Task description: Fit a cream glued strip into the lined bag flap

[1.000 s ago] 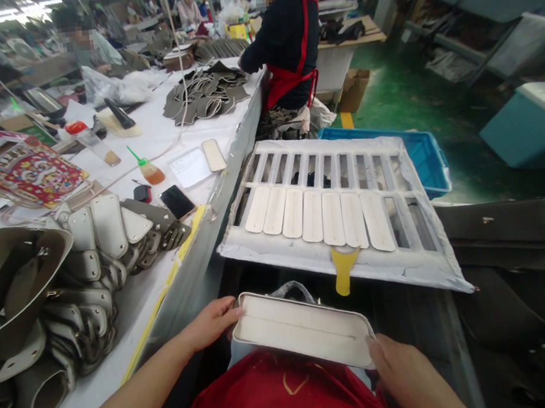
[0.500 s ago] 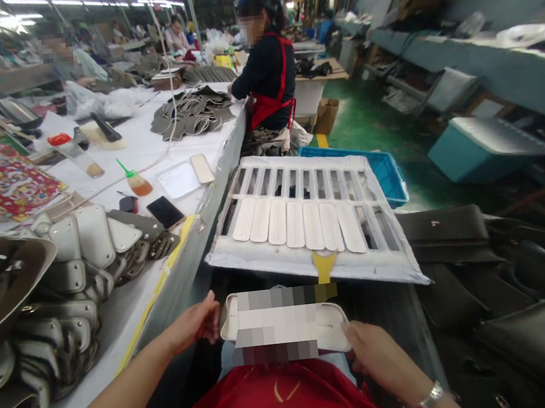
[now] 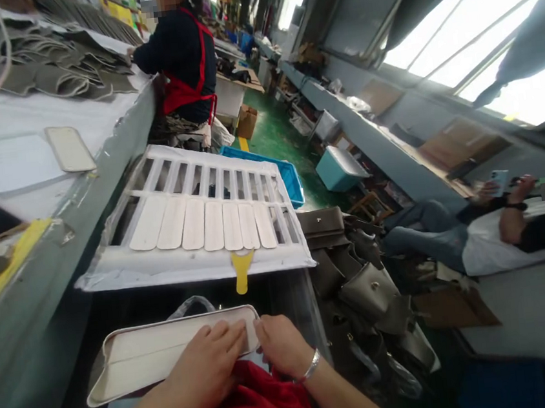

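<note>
Across my lap lies a long cream bag piece (image 3: 142,354) with rounded corners, a raised dark-edged rim and a line along its middle. My left hand (image 3: 211,360) rests on its right part, fingers stretched out and pressing the cream surface. At the right end my right hand (image 3: 283,345) pinches the rim, its fingers closed. Just ahead, several cream rounded strips (image 3: 214,226) lie side by side on a white slatted rack (image 3: 127,261). From the rack's front edge hangs a yellow tab (image 3: 242,272).
A worktable (image 3: 112,120) on the left carries grey cut pieces (image 3: 38,66), a paper sheet (image 3: 10,163) and one cream strip (image 3: 70,148). Dark bags (image 3: 372,291) are piled on the right. A blue crate (image 3: 290,179) stands behind the rack. Two people are nearby.
My left hand has moved right from beside the bag piece's left end onto its right part. The bag piece has shifted left and tilted. The camera view has turned right.
</note>
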`<state>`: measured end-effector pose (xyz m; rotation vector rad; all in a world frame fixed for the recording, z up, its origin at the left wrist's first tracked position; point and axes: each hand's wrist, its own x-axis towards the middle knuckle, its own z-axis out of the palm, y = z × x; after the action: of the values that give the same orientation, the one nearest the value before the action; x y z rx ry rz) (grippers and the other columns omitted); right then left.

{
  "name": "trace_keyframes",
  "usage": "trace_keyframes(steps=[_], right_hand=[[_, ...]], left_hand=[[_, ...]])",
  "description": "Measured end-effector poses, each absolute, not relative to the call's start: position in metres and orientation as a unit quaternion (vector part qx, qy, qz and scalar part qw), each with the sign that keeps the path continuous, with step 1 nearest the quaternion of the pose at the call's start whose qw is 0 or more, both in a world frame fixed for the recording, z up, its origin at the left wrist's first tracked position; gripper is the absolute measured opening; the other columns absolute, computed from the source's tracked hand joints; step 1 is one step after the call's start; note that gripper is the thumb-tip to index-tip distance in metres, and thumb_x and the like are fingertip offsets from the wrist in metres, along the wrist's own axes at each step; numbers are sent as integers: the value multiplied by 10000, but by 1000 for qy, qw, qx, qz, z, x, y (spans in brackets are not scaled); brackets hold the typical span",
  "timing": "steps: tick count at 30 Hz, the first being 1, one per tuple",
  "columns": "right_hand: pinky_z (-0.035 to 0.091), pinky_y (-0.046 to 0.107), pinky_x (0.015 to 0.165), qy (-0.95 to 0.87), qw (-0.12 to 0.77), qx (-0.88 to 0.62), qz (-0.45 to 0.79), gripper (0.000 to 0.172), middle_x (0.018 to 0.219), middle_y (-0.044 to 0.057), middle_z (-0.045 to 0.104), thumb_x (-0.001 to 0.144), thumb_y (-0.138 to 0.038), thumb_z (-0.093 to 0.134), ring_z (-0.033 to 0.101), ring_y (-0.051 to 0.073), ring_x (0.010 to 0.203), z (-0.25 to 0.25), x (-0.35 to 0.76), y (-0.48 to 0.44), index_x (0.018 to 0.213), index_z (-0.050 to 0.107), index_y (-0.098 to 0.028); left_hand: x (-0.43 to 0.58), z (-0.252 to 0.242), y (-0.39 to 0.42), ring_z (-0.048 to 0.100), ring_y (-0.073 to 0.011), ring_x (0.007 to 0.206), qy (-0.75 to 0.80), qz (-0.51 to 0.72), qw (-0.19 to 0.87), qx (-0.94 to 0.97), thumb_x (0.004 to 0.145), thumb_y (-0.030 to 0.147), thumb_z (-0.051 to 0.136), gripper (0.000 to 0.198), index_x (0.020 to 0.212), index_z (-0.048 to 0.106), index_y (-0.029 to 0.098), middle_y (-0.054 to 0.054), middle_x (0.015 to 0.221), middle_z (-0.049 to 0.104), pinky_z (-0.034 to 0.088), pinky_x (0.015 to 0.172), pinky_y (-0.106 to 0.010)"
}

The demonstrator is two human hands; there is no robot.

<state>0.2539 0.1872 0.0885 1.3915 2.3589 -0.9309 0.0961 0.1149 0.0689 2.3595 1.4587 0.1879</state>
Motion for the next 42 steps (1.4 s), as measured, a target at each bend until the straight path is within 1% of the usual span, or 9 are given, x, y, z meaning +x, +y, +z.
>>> trace_keyframes(steps=[4,9,12,16,20,25,29,34,42], right_hand=[[432,262,567,821,115,458,-321,366,655,119,621,923,-298,283,614,176,585,83,255,189,783,566,-112],[435,238,414,559,32,513,-651,606,562,83,580,860,-612,190,583,161,454,71,270,196,689,510,-127],[447,244,408,437,-36,505,-744,556,571,78,588,781,-649,359,594,171,456,61,279,198,708,506,-117],[430,217,393,407,-81,484,-770,454,560,43,590,672,-568,594,588,160,437,48,285,195,708,468,-134],[388,177,373,397,-89,478,-778,490,574,25,594,669,-606,585,554,111,413,46,283,194,736,471,-134],[400,195,366,467,-44,498,-729,483,545,27,590,685,-601,570,568,138,418,55,281,199,708,493,-125],[420,193,384,367,-65,459,-807,443,564,32,599,657,-537,638,567,123,429,46,286,203,703,488,-122],[371,142,361,320,-95,437,-835,463,499,-48,539,564,-463,754,465,49,362,25,285,205,715,453,-145],[442,194,393,509,74,459,-724,395,535,-6,583,687,-492,642,552,103,413,58,271,227,692,491,-128]], left_hand=[[91,67,114,446,-306,1062,509,54,193,837,772,400,564,555,1247,486,124,-100,1352,429,428,828,-454],[90,66,115,437,-296,1071,501,65,214,836,747,453,589,584,1239,492,154,-73,1350,436,422,854,-441],[89,67,117,428,-293,1092,505,65,225,831,744,438,597,597,1265,465,177,-58,1360,426,414,876,-435],[89,72,118,429,-299,1100,510,48,236,826,748,426,595,587,1263,469,175,-67,1362,422,410,884,-442],[90,74,119,431,-299,1096,510,41,239,825,746,434,594,581,1254,479,175,-70,1354,431,415,880,-435],[91,73,120,443,-296,1084,510,40,234,827,756,444,580,574,1250,486,167,-87,1341,443,417,874,-425],[91,75,121,440,-313,1093,509,42,242,825,741,455,591,610,1264,470,165,-87,1341,444,420,872,-442],[90,80,123,435,-322,1106,510,30,255,821,735,443,600,613,1263,472,160,-91,1336,450,426,871,-453],[89,71,125,427,-311,1099,492,29,240,836,750,497,579,641,1276,450,155,-105,1330,448,418,878,-451]])
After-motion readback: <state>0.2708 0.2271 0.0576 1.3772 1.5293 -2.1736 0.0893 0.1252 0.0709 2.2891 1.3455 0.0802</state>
